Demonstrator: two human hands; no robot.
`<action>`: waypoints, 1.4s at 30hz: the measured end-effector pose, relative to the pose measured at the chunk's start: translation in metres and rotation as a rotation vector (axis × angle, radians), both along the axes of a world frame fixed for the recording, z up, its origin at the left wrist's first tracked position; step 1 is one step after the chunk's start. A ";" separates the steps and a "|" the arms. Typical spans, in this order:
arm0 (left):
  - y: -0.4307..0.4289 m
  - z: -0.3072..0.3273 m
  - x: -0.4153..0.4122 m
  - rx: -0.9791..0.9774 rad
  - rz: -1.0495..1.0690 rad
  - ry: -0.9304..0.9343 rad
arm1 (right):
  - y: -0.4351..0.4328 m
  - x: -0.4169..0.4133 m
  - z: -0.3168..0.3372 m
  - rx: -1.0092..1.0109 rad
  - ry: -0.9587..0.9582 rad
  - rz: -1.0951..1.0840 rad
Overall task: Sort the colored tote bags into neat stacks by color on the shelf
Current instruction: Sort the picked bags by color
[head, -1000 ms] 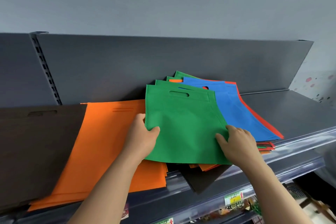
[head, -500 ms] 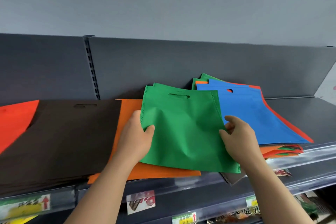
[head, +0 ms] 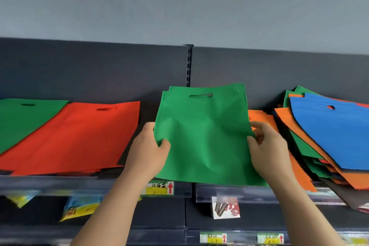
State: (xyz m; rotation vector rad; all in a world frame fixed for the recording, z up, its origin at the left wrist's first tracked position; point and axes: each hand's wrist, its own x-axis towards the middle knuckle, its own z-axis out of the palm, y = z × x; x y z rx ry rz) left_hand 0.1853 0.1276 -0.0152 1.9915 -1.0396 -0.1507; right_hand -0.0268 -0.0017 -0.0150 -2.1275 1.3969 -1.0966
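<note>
I hold a green tote bag (head: 203,136) lifted above the shelf's front edge, handle slot at its top. My left hand (head: 148,150) pinches its left edge and my right hand (head: 263,146) pinches its right edge. To the far left lies a flat green stack (head: 22,118), partly covered by a red stack (head: 79,138). Behind the held bag a dark bag stack is mostly hidden. At the right sits an orange stack (head: 261,120) and a messy mixed pile (head: 311,146) topped by a blue bag (head: 335,132).
The dark grey shelf (head: 60,182) has a clear front rail with yellow price labels (head: 159,187). A slotted upright (head: 188,66) splits the back panel. Lower shelves hold packaged goods (head: 79,207). A grey wall rises above.
Both hands have carried the green bag leftward off the mixed pile, past the orange and dark stacks. The view has swung left, bringing the red and green stacks into sight.
</note>
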 end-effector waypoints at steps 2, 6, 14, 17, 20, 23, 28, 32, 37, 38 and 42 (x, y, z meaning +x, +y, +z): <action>0.020 0.000 0.018 0.022 0.031 0.007 | 0.012 0.024 -0.002 -0.007 -0.007 0.045; 0.052 -0.001 0.047 0.025 0.115 0.016 | 0.030 0.065 -0.004 0.000 -0.034 0.126; 0.102 -0.008 0.096 0.082 0.313 0.022 | 0.051 0.147 -0.006 0.018 -0.042 0.320; 0.120 -0.010 0.119 0.083 0.385 0.034 | 0.061 0.177 -0.008 0.024 -0.051 0.392; 0.139 -0.014 0.140 0.077 0.417 0.055 | 0.072 0.208 -0.010 0.017 -0.039 0.444; 0.159 -0.019 0.167 0.059 0.444 0.068 | 0.085 0.241 -0.013 0.026 -0.036 0.469; 0.187 -0.019 0.230 0.078 0.500 0.043 | 0.112 0.310 -0.018 -0.026 -0.028 0.473; 0.212 -0.016 0.290 0.117 0.501 0.016 | 0.139 0.368 -0.023 -0.021 -0.025 0.448; 0.243 -0.013 0.361 0.197 0.492 -0.031 | 0.176 0.434 -0.029 0.036 -0.022 0.404; 0.248 -0.013 0.375 0.210 0.486 -0.047 | 0.183 0.445 -0.030 0.048 -0.017 0.392; 0.260 -0.012 0.423 0.266 0.457 -0.114 | 0.205 0.483 -0.035 0.099 0.024 0.337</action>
